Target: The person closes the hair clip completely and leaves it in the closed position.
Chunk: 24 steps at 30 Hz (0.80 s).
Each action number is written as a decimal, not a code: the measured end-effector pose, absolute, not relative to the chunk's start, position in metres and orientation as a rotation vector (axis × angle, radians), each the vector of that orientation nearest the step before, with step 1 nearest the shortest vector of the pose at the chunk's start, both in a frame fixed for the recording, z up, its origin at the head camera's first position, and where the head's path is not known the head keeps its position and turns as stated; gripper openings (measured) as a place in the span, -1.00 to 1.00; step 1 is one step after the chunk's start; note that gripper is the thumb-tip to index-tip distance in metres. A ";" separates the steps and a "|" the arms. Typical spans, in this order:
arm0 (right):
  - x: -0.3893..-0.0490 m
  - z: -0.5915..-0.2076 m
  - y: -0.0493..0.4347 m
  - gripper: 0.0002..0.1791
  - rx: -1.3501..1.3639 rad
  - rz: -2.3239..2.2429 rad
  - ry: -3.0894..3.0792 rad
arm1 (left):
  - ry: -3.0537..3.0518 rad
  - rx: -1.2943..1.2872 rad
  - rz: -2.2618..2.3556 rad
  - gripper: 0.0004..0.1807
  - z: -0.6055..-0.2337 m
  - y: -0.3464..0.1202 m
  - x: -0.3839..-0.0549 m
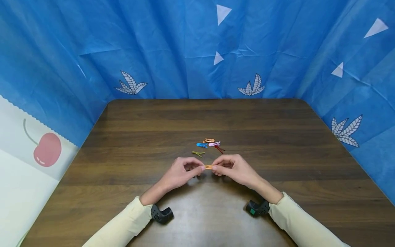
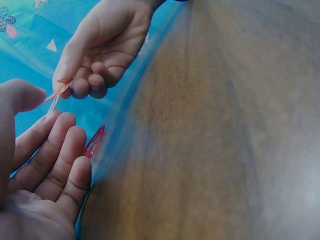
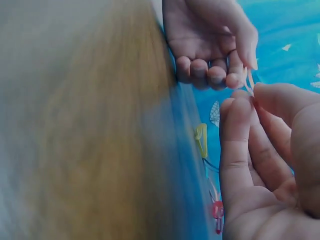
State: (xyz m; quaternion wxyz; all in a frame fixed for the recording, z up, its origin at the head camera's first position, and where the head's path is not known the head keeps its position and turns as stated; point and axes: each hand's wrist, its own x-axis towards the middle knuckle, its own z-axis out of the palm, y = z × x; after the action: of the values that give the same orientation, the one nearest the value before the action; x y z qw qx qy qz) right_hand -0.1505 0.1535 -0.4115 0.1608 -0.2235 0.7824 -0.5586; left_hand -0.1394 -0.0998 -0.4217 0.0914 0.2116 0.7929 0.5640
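Observation:
An orange snap hair clip (image 1: 208, 167) is held between both hands, low over the table in the head view. My left hand (image 1: 182, 174) pinches its left end with thumb and index finger. The opposite end is pinched by my right hand (image 1: 239, 170). In the left wrist view the clip (image 2: 56, 97) has its two arms spread apart, with the left thumb at one arm and the index fingertip at the other. The right fingertips hide part of the clip. The right wrist view shows its pale arms (image 3: 248, 77) reaching toward the left hand's fingers.
Just beyond the hands lie several more clips: yellow-green (image 1: 198, 153), blue (image 1: 202, 145), another orange (image 1: 208, 140), lilac (image 1: 214, 144) and dark red (image 1: 219, 149). The brown wooden table (image 1: 139, 137) meets a blue curtain (image 1: 166, 41) at its back edge.

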 end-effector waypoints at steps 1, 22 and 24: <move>-0.150 -0.413 0.153 -0.83 -0.629 -1.612 2.229 | 2.356 0.630 1.676 -0.85 -0.422 -0.100 -0.140; -0.151 -0.421 0.150 -0.82 -0.632 -1.679 2.253 | 2.320 0.613 1.734 -0.83 -0.426 -0.101 -0.142; -0.151 -0.420 0.150 -0.82 -0.626 -1.672 2.282 | 2.319 0.619 1.740 -0.83 -0.426 -0.100 -0.143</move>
State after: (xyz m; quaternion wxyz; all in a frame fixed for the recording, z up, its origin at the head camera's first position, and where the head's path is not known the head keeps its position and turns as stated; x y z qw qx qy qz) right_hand -0.1514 0.1500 -0.4202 0.1218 -0.2144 0.7819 -0.5726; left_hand -0.1429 -0.1003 -0.4258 0.0884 0.2080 0.7792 0.5846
